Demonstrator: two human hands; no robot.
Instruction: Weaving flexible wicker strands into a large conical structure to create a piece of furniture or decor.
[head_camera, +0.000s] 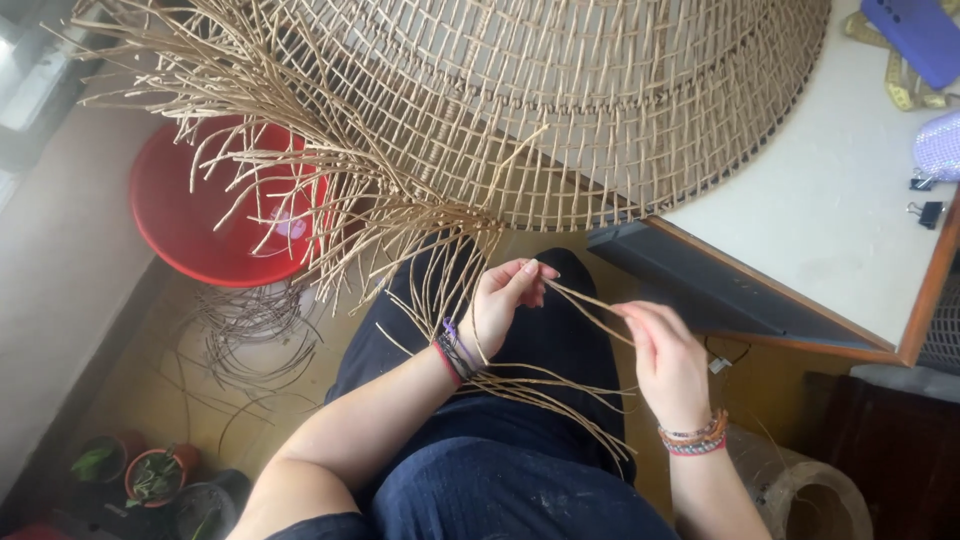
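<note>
2 hands working loose cane strands over the lap, beneath a table edge.

Left hand (505, 300) is closed on the cane strands (590, 305) trailing from the woven basket (560, 90) above it; right hand (665, 360) pinches the same strands at the fingertips. White table (830, 200) lies beyond the right hand; red basin (200, 215) and tan floor (150, 400) sit left of the left hand.

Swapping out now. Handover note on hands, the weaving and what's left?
Left hand: pinching loose cane strands at the basket's unfinished edge.
Right hand: gripping the far end of the same strands, pulled taut over the lap.
Woven basket: resting on the white table, most of its mesh woven.
Left: a wide fringe of loose ends over the red tub, unwoven.
</note>
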